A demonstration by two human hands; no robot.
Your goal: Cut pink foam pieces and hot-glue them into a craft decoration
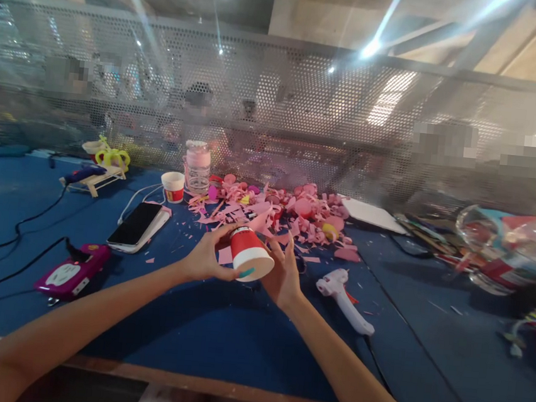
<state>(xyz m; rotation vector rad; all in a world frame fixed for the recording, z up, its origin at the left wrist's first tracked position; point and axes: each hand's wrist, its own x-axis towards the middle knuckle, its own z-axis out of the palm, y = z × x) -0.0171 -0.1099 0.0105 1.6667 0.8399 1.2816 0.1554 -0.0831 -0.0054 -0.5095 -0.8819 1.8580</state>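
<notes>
A red and white paper cup (247,249) is tilted over, its base toward me with a small teal mark on it. My left hand (210,255) grips the cup from the left, thumb near the base rim. On the other side my right hand (284,275) is closed against the cup, some of its fingers hidden behind it. Pink paper (262,221) shows just past the cup's far end; whether it is attached I cannot tell. Behind both hands lies a heap of pink paper scraps (303,207). A white glue gun (346,302) lies right of my right hand.
On the blue table (216,341) stand another paper cup (172,187) and a clear bottle (197,167). A phone (135,225), a magenta plug box (74,271) and cords lie left. A white pad (374,216) and a plastic container (503,268) are right. A perforated metal screen (279,88) stands behind.
</notes>
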